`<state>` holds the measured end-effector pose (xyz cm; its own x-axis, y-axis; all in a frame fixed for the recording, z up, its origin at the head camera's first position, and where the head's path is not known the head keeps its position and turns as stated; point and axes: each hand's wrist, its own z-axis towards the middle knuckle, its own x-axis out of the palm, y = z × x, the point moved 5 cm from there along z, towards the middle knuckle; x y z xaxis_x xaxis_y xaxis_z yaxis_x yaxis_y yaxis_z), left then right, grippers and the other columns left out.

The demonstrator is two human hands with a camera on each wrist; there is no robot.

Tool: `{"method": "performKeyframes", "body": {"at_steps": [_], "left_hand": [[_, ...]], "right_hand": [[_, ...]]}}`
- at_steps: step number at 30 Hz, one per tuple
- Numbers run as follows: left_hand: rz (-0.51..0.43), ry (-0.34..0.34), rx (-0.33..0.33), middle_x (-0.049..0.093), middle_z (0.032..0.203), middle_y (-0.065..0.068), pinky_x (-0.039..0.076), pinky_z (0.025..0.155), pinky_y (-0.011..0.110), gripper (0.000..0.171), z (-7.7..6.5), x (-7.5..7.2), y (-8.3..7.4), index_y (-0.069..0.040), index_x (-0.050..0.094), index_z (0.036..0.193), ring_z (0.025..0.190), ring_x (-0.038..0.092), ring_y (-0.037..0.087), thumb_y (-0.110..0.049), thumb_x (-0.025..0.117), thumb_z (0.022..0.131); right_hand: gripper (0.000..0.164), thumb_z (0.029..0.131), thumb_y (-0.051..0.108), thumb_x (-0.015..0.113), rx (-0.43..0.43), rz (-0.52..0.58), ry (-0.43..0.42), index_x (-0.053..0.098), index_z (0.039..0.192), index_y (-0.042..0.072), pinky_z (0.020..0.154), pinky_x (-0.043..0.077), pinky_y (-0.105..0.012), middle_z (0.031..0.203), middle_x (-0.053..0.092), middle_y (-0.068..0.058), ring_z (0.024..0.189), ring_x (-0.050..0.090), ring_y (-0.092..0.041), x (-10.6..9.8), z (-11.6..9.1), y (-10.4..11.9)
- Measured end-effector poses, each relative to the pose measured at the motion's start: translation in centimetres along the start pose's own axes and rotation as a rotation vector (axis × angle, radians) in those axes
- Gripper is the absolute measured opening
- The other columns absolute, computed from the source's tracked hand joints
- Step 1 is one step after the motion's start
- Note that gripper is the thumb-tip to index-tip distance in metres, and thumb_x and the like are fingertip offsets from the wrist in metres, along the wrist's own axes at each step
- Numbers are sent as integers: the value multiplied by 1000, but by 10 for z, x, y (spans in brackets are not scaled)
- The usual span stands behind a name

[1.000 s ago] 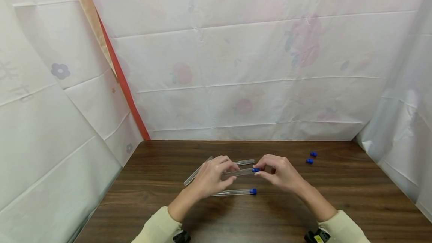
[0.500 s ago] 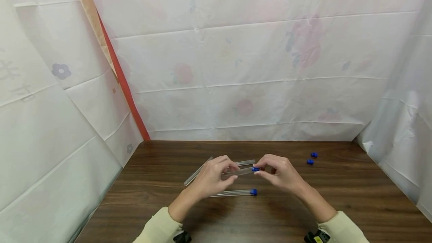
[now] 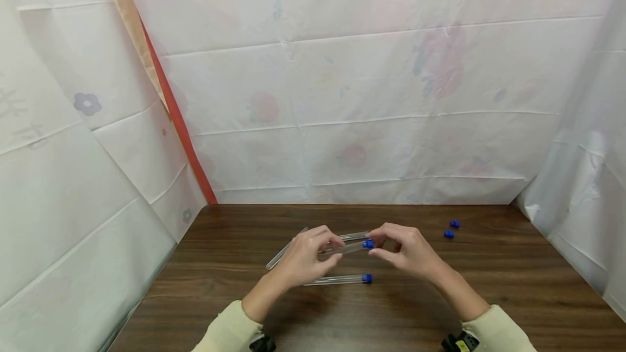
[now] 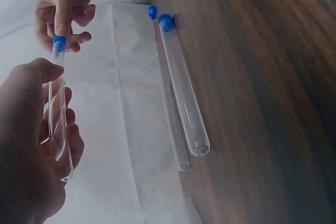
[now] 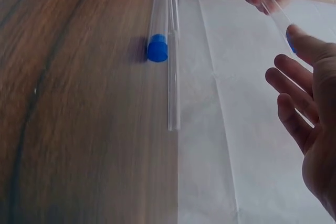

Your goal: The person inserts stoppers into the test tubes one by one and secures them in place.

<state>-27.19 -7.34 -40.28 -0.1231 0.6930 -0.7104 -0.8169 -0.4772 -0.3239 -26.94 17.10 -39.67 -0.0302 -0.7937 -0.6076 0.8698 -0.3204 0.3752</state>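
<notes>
My left hand [image 3: 305, 254] grips a clear test tube [image 3: 344, 249] around its body, holding it above the table and nearly level in the head view. A blue cap [image 3: 368, 244] sits on the tube's right end. At that cap my right hand [image 3: 403, 249] has its thumb and forefinger; the thumb tip lies against it in the left wrist view, other fingers spread loosely. Below the hands lies a capped test tube [image 3: 337, 280], its left end hidden by the left hand. Two uncapped tubes lie behind: one slanted [image 3: 281, 254], one to the right [image 3: 357, 236].
Two loose blue caps [image 3: 455, 224] lie at the back right of the dark wooden table [image 3: 489, 276]. White printed sheeting [image 3: 342, 96] hangs as a wall behind the table and along both sides.
The held tube's cap has shifted slightly left and up, and more of it shows between my right fingertips. The left hand keeps its grip; the things on the table have not moved.
</notes>
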Motion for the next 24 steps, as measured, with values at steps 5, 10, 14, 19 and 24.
{"method": "performKeyframes", "body": {"at_steps": [5,10,14,19,24], "left_hand": [[6,-16,-12,76,95,-6,42,64,11,17,-3,-4,3,-16,81,106,73,59,2,-13,89,91],[18,-2,-34,75,94,-7,38,63,10,17,-6,-8,6,-19,81,107,71,51,-4,-15,88,92],[14,7,-41,75,94,-7,38,63,11,16,-7,-9,6,-19,81,108,73,49,-6,-15,86,93],[7,18,-30,75,93,-7,39,64,12,14,-6,-8,6,-18,81,107,71,52,-2,-16,87,95],[2,33,-28,78,92,-7,40,64,11,12,-5,-8,5,-18,81,107,70,55,1,-17,86,96]], "right_hand": [[38,89,-3,91,42,22,-4,79,122,11,58,52,-14,103,82,-3,84,73,-5,-7,0,0],[41,89,-6,88,36,0,-18,79,124,15,58,51,-12,109,83,-6,85,74,-6,-12,0,-1],[45,87,-8,88,15,-51,-19,79,124,16,57,49,-11,109,82,-5,82,74,-6,-13,-1,-2],[43,86,-3,91,-15,-152,-3,79,123,15,61,50,-11,111,82,0,81,75,-4,-10,-1,-2],[34,92,7,91,-42,-213,18,79,122,16,66,53,-10,110,81,1,80,75,-3,-7,-2,0]]}}
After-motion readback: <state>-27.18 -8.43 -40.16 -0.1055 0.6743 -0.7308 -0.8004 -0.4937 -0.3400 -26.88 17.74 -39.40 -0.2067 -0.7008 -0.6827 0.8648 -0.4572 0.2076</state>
